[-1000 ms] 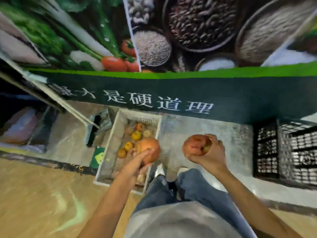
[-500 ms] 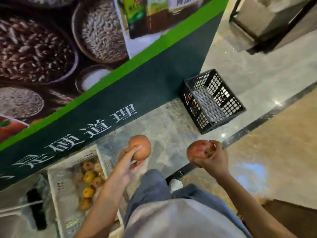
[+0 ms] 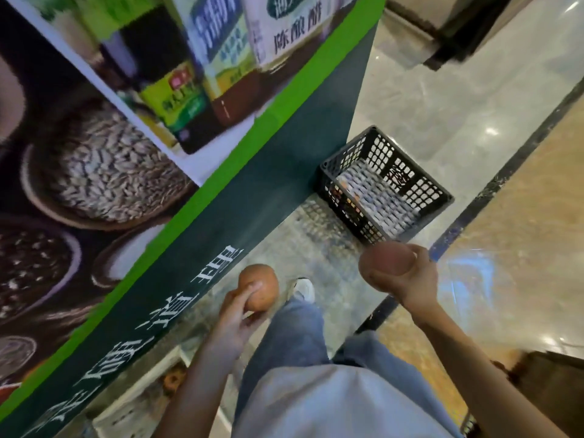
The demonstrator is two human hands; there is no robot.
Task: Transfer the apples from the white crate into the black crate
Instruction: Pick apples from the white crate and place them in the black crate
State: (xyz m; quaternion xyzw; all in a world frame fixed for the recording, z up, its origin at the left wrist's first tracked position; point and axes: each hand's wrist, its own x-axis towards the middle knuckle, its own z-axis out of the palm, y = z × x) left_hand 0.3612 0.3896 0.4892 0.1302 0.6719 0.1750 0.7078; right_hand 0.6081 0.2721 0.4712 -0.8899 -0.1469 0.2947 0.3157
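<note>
My left hand (image 3: 235,317) grips an orange-red apple (image 3: 260,287) in front of my legs. A darker red apple (image 3: 387,260) sits in my right hand (image 3: 410,279), fingers curled round it, just short of the black crate (image 3: 420,186). That crate stands on the floor against the end of the green wall, ahead and to the right. A corner of the white crate (image 3: 151,387) shows low on the left, with one apple (image 3: 172,379) visible in it.
A tall printed wall (image 3: 189,184) with a green band runs along my left side. My jeans and a white shoe (image 3: 303,289) fill the middle. A dark strip (image 3: 505,172) in the floor divides grey marble from tan tiles on the right.
The view has swung further right and forward. The black crate is nearer and larger, the white crate has slid almost out of view behind me. Both hands still carry their apples.
</note>
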